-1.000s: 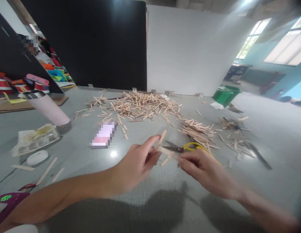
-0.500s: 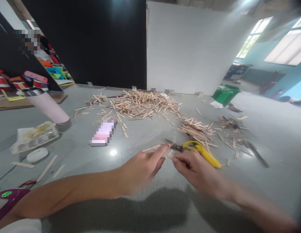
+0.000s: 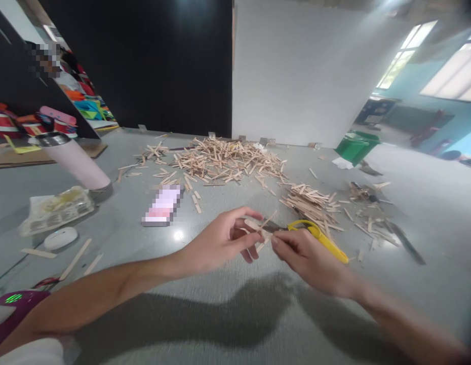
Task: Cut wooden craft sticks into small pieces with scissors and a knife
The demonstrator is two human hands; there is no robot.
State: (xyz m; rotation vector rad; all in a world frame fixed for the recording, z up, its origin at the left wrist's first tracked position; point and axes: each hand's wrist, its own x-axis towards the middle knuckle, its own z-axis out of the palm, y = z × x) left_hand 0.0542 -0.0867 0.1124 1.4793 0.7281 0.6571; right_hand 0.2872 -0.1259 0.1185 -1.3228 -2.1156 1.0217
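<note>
- Shows, against half a second ago, left hand (image 3: 226, 241) turned, fingers now curled and parted, more of thin stick (image 3: 270, 219) exposed; right hand (image 3: 306, 258) little shifted.
- Note thin stick apparently pinched near its lower end by left hand, long axis slanting up and rightward toward far edge of bench (image 3: 117, 233).
- Compare pale stick (image 3: 252, 226), lying among left fingers, long axis sloping down toward right hand, across the line of thin stick.
- Note right hand just apart from left, fingertips drawn together beside the crossing; cannot tell, for blur, whether clamped on pale stick. Judge left hand nearer to both sticks.
- Locate scissors (image 3: 322, 238) just beyond hands, yellow handles toward right edge of bench, near stick bundle (image 3: 309, 205); larger stick pile (image 3: 228, 162) toward far edge.
</note>
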